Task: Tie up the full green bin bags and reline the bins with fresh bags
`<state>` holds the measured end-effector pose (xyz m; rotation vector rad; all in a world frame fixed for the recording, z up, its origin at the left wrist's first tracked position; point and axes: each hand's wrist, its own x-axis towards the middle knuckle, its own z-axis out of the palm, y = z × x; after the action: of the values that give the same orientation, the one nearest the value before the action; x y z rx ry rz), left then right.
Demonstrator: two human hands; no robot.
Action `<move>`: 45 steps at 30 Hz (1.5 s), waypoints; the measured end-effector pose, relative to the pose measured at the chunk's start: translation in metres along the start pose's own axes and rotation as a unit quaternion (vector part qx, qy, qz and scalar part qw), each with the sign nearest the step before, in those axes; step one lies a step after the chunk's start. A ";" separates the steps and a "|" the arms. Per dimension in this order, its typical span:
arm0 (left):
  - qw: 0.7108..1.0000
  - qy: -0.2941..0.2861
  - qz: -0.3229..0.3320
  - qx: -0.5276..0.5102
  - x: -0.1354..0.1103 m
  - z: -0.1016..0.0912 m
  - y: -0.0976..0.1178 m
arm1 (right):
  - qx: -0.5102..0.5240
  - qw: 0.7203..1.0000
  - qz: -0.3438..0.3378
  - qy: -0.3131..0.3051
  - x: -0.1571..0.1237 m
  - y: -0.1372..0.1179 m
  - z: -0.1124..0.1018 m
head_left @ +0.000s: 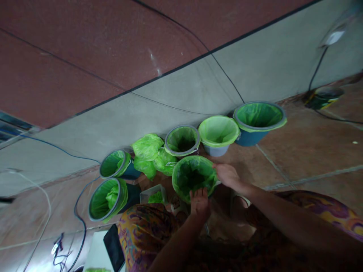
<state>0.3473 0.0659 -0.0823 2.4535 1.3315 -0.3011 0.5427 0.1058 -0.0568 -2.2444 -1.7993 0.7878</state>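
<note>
A bucket lined with a green plastic bag, the bin liner (181,166), stands between my feet, its inside dark. My right hand (227,175) is at the bucket's right rim, with its fingers closed on the edge of the liner. At the near rim is my left hand (200,204), fingers stretched over the edge toward the inside and slightly apart. The near wall of the bucket is hidden behind my left hand and forearm.
Along the wall stand a dark lined bucket (184,151), a pale one (217,150) and a blue one (251,138). Green bags (147,147) lie left of them. Two lined buckets (130,196) and a clear tub (144,195) are at left. A blue cable (78,215) crosses the floor.
</note>
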 end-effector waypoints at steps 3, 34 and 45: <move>1.000 -0.015 0.024 -0.004 0.012 -0.003 0.014 | 0.032 0.996 0.086 0.019 0.016 0.016 -0.010; 0.993 -0.079 0.074 0.042 -0.009 0.019 0.003 | 0.213 0.966 0.138 -0.040 0.035 0.031 0.039; 0.998 -0.015 -0.007 -0.055 0.029 -0.008 0.024 | 0.026 0.985 0.161 -0.062 0.043 0.019 0.054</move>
<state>0.3831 0.0789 -0.0800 2.3403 1.3177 -0.2593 0.5386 0.1307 -0.1239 -2.5390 -1.4580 1.0374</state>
